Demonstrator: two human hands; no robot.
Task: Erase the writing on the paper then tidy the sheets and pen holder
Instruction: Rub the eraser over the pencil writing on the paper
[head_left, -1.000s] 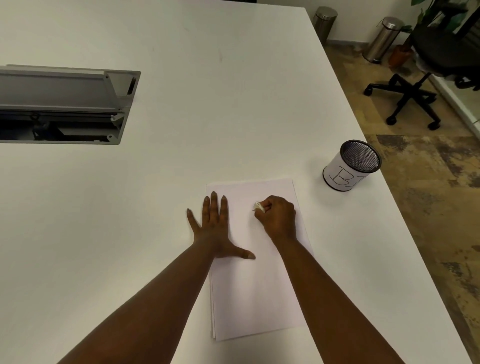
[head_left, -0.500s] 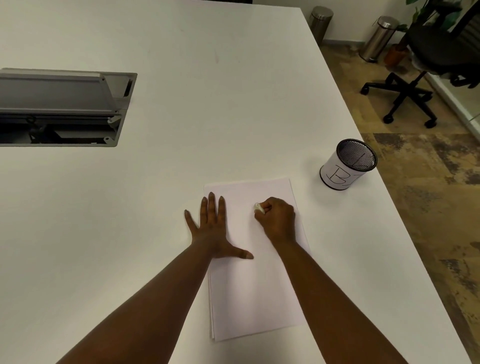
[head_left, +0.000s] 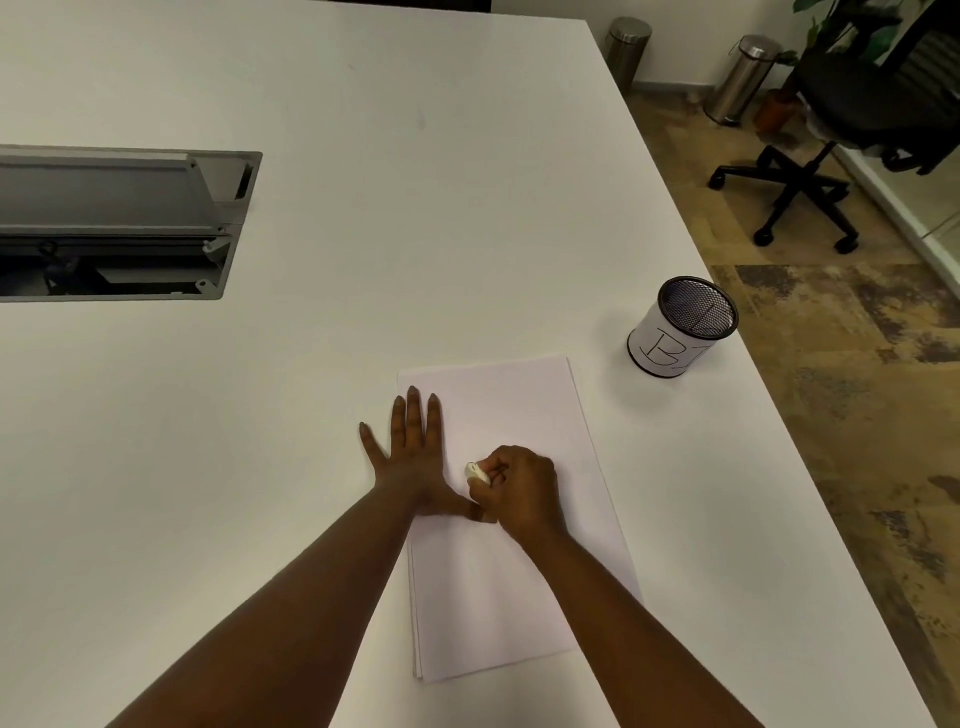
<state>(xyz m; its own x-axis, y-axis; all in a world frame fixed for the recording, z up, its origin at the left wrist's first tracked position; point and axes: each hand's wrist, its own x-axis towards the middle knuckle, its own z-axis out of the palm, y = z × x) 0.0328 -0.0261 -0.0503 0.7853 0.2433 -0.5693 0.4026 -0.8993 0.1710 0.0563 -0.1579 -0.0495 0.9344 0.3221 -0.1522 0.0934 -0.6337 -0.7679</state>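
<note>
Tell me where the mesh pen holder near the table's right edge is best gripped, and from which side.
Grip the pen holder round its paper-wrapped wall, probably coming in from its left, the table side. It stands upright and apart from the sheets, and its right side sits close to the table edge. The right hand is nearest but holds the eraser.

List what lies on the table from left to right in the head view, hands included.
Open cable hatch → left hand, flat on the left edge of the paper stack → eraser → right hand gripping it → mesh pen holder.
</note>
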